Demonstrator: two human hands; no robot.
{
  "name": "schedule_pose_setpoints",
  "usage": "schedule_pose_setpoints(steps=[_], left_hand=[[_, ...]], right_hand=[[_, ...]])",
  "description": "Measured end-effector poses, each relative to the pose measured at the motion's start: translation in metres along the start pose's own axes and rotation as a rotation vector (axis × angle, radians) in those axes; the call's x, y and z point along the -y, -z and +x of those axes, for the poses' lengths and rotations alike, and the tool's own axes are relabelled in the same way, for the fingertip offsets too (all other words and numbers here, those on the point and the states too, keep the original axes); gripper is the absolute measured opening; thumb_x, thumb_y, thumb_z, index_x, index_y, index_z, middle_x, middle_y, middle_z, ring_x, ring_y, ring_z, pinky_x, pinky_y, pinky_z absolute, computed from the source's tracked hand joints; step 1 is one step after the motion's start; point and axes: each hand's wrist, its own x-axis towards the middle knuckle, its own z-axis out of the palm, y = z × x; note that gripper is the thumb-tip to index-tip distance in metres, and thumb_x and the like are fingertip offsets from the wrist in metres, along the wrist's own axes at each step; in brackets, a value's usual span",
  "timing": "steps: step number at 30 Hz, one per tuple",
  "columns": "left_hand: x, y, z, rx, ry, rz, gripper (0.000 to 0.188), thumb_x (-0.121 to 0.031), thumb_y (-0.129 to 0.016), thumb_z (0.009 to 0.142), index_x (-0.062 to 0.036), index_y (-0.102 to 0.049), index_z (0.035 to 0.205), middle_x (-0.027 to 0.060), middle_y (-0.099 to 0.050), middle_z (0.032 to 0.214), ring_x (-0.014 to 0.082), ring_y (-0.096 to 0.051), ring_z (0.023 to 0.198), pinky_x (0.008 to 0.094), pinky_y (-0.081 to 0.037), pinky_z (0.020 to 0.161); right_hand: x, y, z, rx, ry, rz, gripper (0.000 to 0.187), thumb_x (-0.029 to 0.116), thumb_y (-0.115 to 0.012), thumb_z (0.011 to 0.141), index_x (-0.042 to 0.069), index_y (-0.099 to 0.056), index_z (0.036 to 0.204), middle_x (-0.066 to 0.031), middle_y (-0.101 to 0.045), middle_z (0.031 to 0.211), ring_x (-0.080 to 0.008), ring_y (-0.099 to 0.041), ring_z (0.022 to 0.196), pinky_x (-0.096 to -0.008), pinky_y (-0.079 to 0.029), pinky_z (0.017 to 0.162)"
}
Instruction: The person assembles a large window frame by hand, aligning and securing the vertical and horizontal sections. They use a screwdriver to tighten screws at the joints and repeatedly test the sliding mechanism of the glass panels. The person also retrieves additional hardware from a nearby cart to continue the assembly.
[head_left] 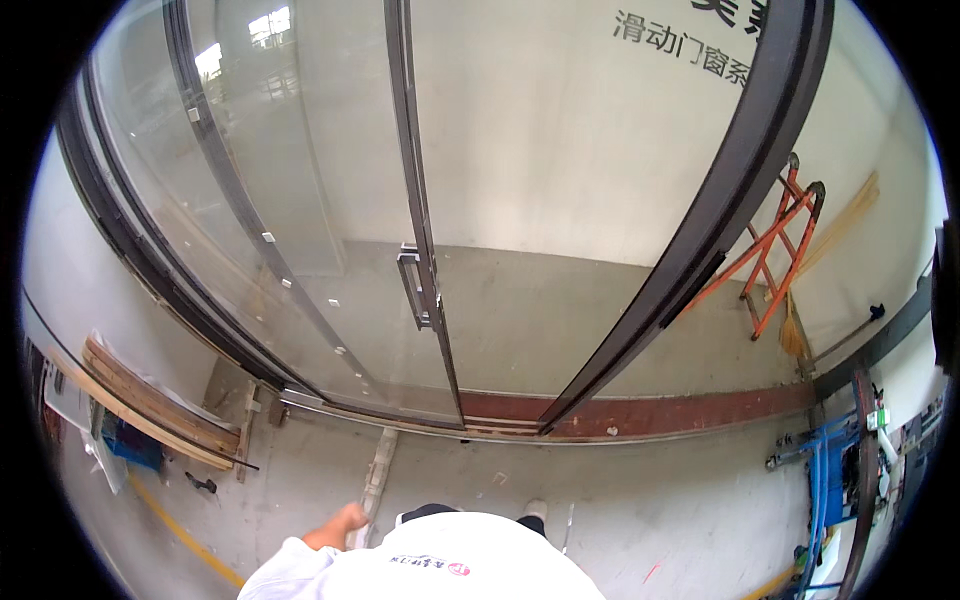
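My left hand [350, 518] hangs low beside my white shirt, its fingers curled in, and I see nothing in it. Just beyond the hand, a long pale strip [378, 470] lies on the floor; I cannot make out any contact between them. My right hand is out of the picture. In front of me stands a dark-framed sliding glass door [428, 220]. A long pull handle [413, 288] is fixed on its upright edge. To the right of that panel is an opening, bounded by the dark door jamb [690, 240].
A reddish-brown sill [660, 415] with a track crosses the floor ahead. Beyond it, an orange folding ladder [775, 250] and a broom [793, 330] lean by the wall. Wooden boards [160, 400] lie at left; a blue metal rack [822, 480] stands at right.
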Motion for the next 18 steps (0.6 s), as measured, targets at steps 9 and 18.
schedule_pose_setpoints(steps=[9,18], left_hand=[[-0.091,0.036,-0.084,-0.230,0.592,-0.854,0.034,-0.026,-0.068,0.079,0.0052,-0.073,0.090,0.0210,-0.073,0.085,0.0303,-0.071,0.076,0.0446,-0.055,0.069],[-0.138,0.170,-0.147,-0.119,-0.039,-0.890,0.033,-0.025,-0.062,0.089,0.0047,-0.073,0.100,0.0126,-0.071,0.083,0.0198,-0.065,0.080,0.0381,-0.051,0.074]], right_hand=[[0.064,0.094,0.018,0.184,0.131,-0.075,0.017,0.011,-0.066,0.081,-0.006,-0.067,0.077,-0.0145,-0.063,0.065,-0.0259,-0.061,0.054,-0.0413,-0.048,0.047],[0.030,0.038,0.048,0.075,-0.057,0.131,0.022,0.002,-0.064,0.083,0.005,-0.051,0.065,-0.0079,-0.053,0.058,-0.0201,-0.048,0.043,-0.0383,-0.032,0.036]])
